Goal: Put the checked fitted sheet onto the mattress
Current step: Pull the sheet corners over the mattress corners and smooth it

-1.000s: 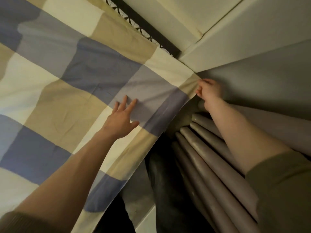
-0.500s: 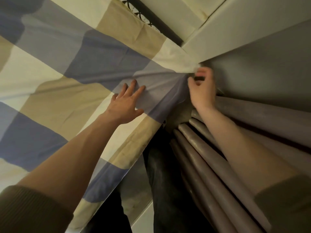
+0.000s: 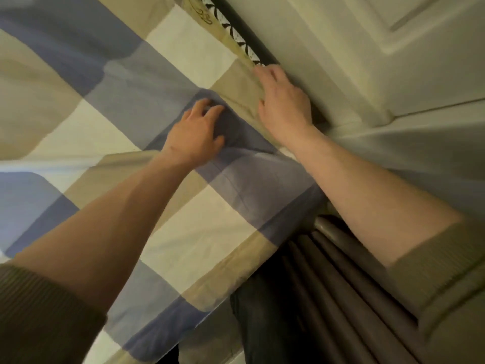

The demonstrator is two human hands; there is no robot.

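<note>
The checked fitted sheet [image 3: 110, 106], in blue, tan and cream squares, covers the mattress, which is hidden beneath it. My left hand [image 3: 195, 134] rests on a dark blue square near the corner, its bent fingers pressing a raised fold. My right hand [image 3: 284, 101] lies on the sheet's tan edge where it meets the dark bed frame [image 3: 258, 40]. Its fingers reach along that edge and its thumb is on the cloth. The sheet's side hangs down over the near edge [image 3: 210, 292].
A white panelled door [image 3: 393, 48] stands close behind the bed frame. A grey ribbed radiator [image 3: 354, 285] fills the narrow gap at the lower right, next to my dark trouser leg [image 3: 262, 329]. A patterned trim [image 3: 233, 35] runs along the frame.
My right hand let go of the sheet's corner by the radiator and moved up along the frame side edge. My left hand slid further toward that edge. The view shifted toward the bed frame.
</note>
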